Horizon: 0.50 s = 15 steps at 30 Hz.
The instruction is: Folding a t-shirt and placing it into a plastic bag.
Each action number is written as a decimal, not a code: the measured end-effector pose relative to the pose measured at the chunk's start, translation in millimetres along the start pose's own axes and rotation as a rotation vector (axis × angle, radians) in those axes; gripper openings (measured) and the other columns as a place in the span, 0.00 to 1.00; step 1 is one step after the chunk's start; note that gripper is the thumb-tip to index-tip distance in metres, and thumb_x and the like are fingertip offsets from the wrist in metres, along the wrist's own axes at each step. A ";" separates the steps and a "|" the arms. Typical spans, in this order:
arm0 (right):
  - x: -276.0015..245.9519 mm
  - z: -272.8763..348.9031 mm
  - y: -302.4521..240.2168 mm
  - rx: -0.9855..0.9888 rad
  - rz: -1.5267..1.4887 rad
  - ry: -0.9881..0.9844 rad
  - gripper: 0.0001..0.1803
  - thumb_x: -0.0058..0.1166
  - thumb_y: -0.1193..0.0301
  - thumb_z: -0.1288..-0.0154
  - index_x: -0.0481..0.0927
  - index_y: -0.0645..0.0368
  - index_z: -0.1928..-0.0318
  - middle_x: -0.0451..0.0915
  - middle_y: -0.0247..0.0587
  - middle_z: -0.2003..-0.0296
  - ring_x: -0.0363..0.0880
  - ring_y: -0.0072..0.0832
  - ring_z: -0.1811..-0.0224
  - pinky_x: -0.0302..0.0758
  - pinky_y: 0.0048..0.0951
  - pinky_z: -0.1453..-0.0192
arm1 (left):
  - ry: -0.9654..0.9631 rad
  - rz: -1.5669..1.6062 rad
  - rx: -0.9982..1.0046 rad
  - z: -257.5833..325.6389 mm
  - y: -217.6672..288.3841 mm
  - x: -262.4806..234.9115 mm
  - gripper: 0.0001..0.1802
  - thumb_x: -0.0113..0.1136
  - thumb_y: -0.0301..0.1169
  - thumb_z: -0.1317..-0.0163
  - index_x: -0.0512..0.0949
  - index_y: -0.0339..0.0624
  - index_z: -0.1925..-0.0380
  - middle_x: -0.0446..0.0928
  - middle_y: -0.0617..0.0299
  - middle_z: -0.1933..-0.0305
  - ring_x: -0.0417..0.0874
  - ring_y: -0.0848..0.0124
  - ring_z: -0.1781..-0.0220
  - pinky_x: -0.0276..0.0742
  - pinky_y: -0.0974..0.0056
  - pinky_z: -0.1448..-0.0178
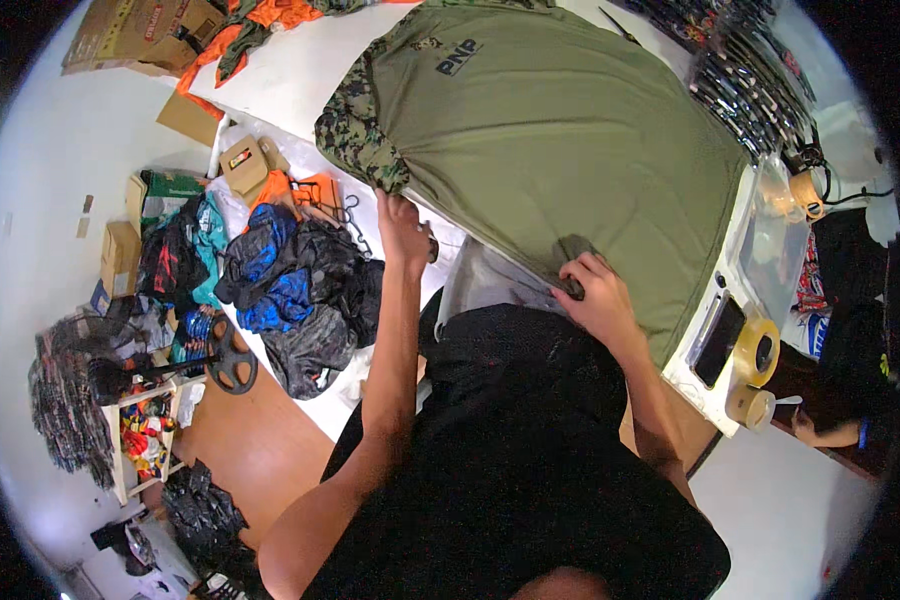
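Beyond left grip [402, 230] and right grip [600, 297], olive shirt [570, 150] spread over counter [275, 88]. Left grip pinches end of camouflage sleeve [355, 130]; right grip clutches the shirt's gathered near edge. Likely best: even tension between both, easing creases without skewing.

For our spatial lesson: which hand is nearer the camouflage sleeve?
Left. The left hand is at the end of the camouflage sleeve; the right hand grips the olive shirt farther right.
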State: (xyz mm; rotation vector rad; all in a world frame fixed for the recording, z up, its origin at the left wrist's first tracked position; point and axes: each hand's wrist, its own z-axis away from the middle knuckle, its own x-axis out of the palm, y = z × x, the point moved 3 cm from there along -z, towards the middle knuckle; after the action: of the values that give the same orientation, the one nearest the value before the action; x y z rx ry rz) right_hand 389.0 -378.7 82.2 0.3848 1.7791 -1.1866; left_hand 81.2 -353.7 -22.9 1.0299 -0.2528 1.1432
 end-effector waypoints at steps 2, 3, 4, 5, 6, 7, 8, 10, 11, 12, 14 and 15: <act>2.4 3.4 3.0 0.008 0.007 0.014 0.14 0.67 0.69 0.50 0.78 0.56 0.64 0.75 0.40 0.65 0.76 0.42 0.56 0.75 0.40 0.53 | -0.010 0.000 0.199 -14.4 18.1 -3.0 0.41 0.47 0.66 0.37 0.62 0.48 0.34 0.61 0.57 0.31 0.56 0.63 0.28 0.45 0.51 0.25; 3.4 7.6 7.9 0.018 -0.039 0.033 0.13 0.67 0.70 0.50 0.78 0.57 0.64 0.76 0.40 0.64 0.76 0.42 0.56 0.76 0.40 0.53 | 0.043 0.063 0.197 -6.0 26.4 12.8 0.31 0.50 0.58 0.33 0.67 0.47 0.41 0.67 0.58 0.38 0.65 0.65 0.35 0.57 0.52 0.30; 3.2 9.4 7.0 0.009 -0.093 0.048 0.12 0.66 0.70 0.49 0.79 0.57 0.64 0.76 0.40 0.64 0.77 0.43 0.56 0.76 0.39 0.53 | 0.043 0.064 0.206 -11.1 33.0 6.6 0.31 0.50 0.58 0.33 0.67 0.47 0.41 0.67 0.58 0.38 0.65 0.65 0.35 0.57 0.52 0.30; 3.2 10.2 3.6 0.000 -0.097 0.049 0.12 0.66 0.70 0.49 0.79 0.57 0.64 0.76 0.40 0.64 0.77 0.43 0.56 0.76 0.39 0.53 | 0.035 0.035 0.416 -17.1 46.9 0.1 0.27 0.50 0.53 0.31 0.66 0.47 0.41 0.68 0.58 0.39 0.68 0.65 0.38 0.62 0.53 0.34; 1.2 10.0 3.5 0.021 -0.112 0.046 0.12 0.66 0.71 0.49 0.79 0.58 0.64 0.77 0.41 0.64 0.77 0.43 0.57 0.76 0.39 0.53 | 0.012 0.004 0.609 -17.6 54.1 11.2 0.23 0.51 0.48 0.30 0.66 0.47 0.42 0.69 0.58 0.40 0.71 0.65 0.40 0.67 0.55 0.38; -0.6 10.2 4.6 0.041 -0.129 0.044 0.12 0.65 0.72 0.49 0.79 0.58 0.64 0.77 0.42 0.63 0.78 0.44 0.57 0.76 0.39 0.52 | 0.107 0.076 0.667 -12.1 57.3 15.1 0.19 0.50 0.40 0.28 0.63 0.44 0.44 0.69 0.57 0.41 0.74 0.63 0.44 0.74 0.57 0.45; -2.6 11.0 7.0 0.047 -0.125 0.054 0.12 0.65 0.72 0.49 0.79 0.58 0.64 0.77 0.42 0.63 0.78 0.44 0.57 0.76 0.39 0.52 | 0.058 0.031 0.751 -10.5 63.0 17.7 0.21 0.52 0.37 0.29 0.59 0.42 0.43 0.69 0.53 0.42 0.76 0.62 0.45 0.78 0.55 0.47; -4.5 12.5 5.7 0.054 -0.149 0.035 0.12 0.65 0.73 0.50 0.79 0.60 0.64 0.77 0.43 0.62 0.78 0.45 0.57 0.76 0.40 0.52 | 0.126 0.099 0.810 -4.5 85.3 22.7 0.21 0.53 0.34 0.30 0.59 0.40 0.44 0.69 0.49 0.43 0.79 0.60 0.49 0.81 0.55 0.49; -5.6 14.8 4.4 0.050 -0.150 0.043 0.12 0.65 0.73 0.50 0.79 0.60 0.64 0.77 0.43 0.62 0.78 0.45 0.57 0.76 0.40 0.52 | 0.068 0.101 0.820 -6.1 96.2 20.8 0.20 0.54 0.31 0.31 0.59 0.39 0.44 0.69 0.47 0.43 0.80 0.58 0.51 0.82 0.56 0.48; -6.8 18.2 4.5 0.061 -0.122 0.034 0.12 0.64 0.74 0.51 0.79 0.60 0.64 0.77 0.43 0.61 0.78 0.45 0.57 0.76 0.40 0.52 | 0.035 0.127 0.847 -6.8 109.0 25.1 0.22 0.54 0.29 0.32 0.58 0.38 0.42 0.68 0.47 0.42 0.79 0.58 0.48 0.81 0.54 0.46; -10.0 26.6 5.7 0.064 -0.096 0.026 0.12 0.63 0.75 0.52 0.79 0.60 0.64 0.77 0.43 0.61 0.78 0.45 0.57 0.76 0.40 0.52 | -0.069 0.225 0.863 -7.0 115.9 34.7 0.25 0.54 0.26 0.32 0.57 0.39 0.38 0.68 0.50 0.39 0.76 0.58 0.45 0.78 0.52 0.42; -11.3 31.0 7.8 0.063 -0.073 0.038 0.12 0.62 0.76 0.53 0.79 0.60 0.65 0.76 0.43 0.61 0.78 0.46 0.58 0.76 0.41 0.52 | -0.069 0.224 0.878 -8.6 119.1 34.7 0.25 0.54 0.26 0.32 0.57 0.39 0.38 0.68 0.50 0.39 0.76 0.58 0.45 0.78 0.52 0.42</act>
State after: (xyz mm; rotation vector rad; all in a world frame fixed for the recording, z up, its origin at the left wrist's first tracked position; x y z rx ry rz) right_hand 416.3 -398.6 84.1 0.3839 1.8052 -1.2971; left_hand -6.1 -320.7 59.3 1.8455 0.1076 1.4608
